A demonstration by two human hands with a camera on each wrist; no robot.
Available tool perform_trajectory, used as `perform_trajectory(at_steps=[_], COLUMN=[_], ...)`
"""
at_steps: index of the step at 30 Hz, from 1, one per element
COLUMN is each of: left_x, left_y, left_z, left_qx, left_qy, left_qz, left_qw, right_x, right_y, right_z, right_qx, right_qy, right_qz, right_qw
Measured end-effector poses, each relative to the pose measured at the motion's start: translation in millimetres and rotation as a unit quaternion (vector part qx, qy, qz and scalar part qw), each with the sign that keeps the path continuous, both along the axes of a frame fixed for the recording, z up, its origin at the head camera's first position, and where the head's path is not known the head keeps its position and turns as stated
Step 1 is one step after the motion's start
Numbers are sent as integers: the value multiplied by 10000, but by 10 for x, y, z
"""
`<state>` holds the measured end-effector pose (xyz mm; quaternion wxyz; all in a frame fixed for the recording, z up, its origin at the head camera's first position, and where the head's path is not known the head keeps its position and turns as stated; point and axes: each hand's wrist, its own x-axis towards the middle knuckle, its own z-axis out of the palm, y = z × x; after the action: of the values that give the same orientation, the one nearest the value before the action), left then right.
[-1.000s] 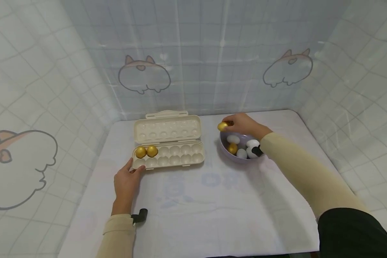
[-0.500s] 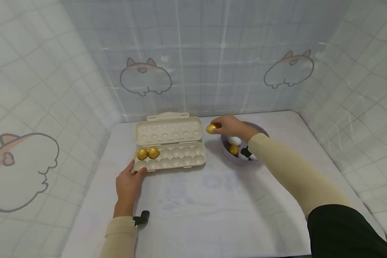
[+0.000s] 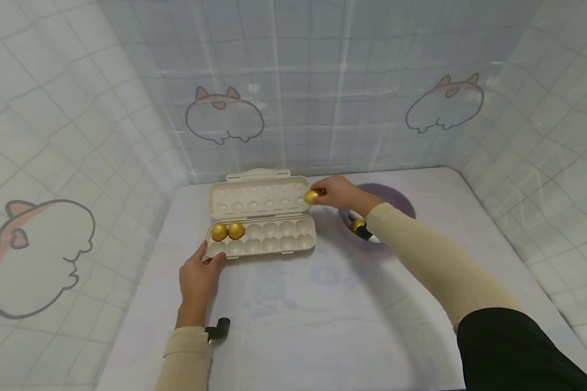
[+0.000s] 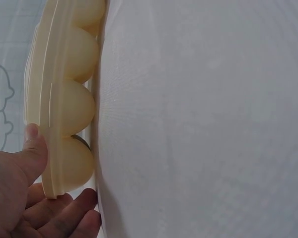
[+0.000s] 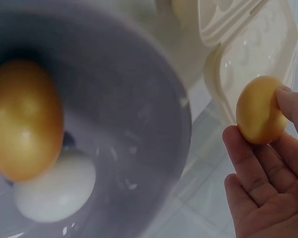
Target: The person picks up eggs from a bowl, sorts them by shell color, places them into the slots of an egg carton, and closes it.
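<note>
Right hand (image 3: 341,193): narrow grip, thumb and fingertips pinching a gold egg (image 5: 260,110). In the head view that egg overlaps the right end of the folded-back lid (image 3: 259,198); height above it hard to judge. Left hand (image 3: 197,278): holds the left near corner of the cream egg carton (image 3: 270,245), thumb on the rim, fingers around and partly under the end.

Carton lies on the white-covered counter (image 3: 283,331). Two seated gold eggs (image 3: 227,231) fill the leftmost cups of the far row; visible cups to their right and in the near row are vacant. Purple bowl (image 3: 398,201) to the right, under the right forearm; another gold egg (image 5: 25,119) and a white egg (image 5: 54,186) inside, any others mostly hidden.

Handling, my judgement: smooth, rounded shell, likely to slip or roll if squeezed off-centre. Keep the pinch around its middle, light but even. Carry clear of the lid's edge and hinge. Best lowered straight into a vacant cup, released only once seated, fingers lifted upward so neighbours aren't knocked. Left hand should brace without tipping the corner.
</note>
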<state>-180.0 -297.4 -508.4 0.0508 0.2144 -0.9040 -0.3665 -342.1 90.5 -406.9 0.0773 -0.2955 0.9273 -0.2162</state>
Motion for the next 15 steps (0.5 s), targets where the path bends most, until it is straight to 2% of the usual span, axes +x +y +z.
perform_trajectory(at_steps=[15], left_x=[-10], left_y=[15], left_z=[7], left_qx=[20], left_qy=[-47], left_qz=[34], left_qw=[10000], right_x=[4], right_y=[-427], right_z=[-62], right_qx=[123], right_qy=[301], right_qz=[315], right_qw=[9990])
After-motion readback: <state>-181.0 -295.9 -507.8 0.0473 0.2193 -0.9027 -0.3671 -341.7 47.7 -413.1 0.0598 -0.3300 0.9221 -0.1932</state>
